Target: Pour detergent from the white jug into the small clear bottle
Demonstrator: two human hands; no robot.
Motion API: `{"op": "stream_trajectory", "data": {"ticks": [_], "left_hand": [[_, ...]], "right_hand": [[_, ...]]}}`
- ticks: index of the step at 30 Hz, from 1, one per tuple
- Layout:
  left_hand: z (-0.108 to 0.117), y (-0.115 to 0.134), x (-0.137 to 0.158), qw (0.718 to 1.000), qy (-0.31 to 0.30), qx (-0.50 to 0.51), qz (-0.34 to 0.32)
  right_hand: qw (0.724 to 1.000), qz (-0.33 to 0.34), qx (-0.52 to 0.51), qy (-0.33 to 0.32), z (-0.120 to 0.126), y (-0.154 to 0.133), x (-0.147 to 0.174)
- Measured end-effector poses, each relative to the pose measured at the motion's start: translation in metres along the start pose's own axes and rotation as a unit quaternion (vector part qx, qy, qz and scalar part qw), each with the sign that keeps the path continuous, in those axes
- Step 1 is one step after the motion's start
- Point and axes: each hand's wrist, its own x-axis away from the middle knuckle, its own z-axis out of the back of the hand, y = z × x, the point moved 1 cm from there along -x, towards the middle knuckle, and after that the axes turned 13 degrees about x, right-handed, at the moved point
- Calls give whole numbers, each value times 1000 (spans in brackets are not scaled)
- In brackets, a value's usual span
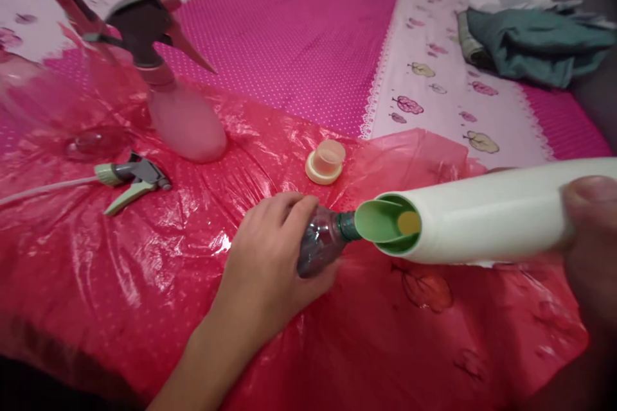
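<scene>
My left hand (pixel 277 250) is wrapped round a small clear bottle (pixel 321 241) with a green threaded neck, which tilts toward the right. At that neck sits the green pouring spout (pixel 380 221) of a large white bottle (pixel 491 215), tipped nearly on its side. My right hand (pixel 590 244), partly cut off at the right edge, grips the white bottle. Yellowish liquid shows inside the spout; whether any runs into the small bottle I cannot tell. Just beyond my left hand rests a cream-coloured cap (pixel 326 162). A green and grey spray trigger (pixel 137 176) with its tube lies to the left.
Red plastic sheeting (pixel 193 295) covers the near part of the bed. A pink spray bottle (pixel 186 119) with a grey trigger head stands back left, near another blurred pink sprayer (pixel 72 6). Folded green clothes (pixel 540 45) lie at the far right on the patterned bedspread (pixel 308 45).
</scene>
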Motion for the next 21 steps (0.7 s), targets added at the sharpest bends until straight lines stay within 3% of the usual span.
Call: {"op": "stream_trajectory", "data": {"ticks": [3,7,14,18,21], "left_hand": [[-1,0,0,1000,2,3,-3],[-1,0,1,1000,6,7,-4],[-2,1,1,1000,8,8,-2],[-1,0,1,1000,9,5,-2],[-2,0,1,1000,6,5,-2]], "right_hand": [[1000,0,25,-6,1,6,-12],[994,47,82,55,3,4,-19],[999,-35,7,15,5,-8,1],[999,-38,-14,-13,5,-5,-4],[997,-77,-8,-9,4,0,-11]]}}
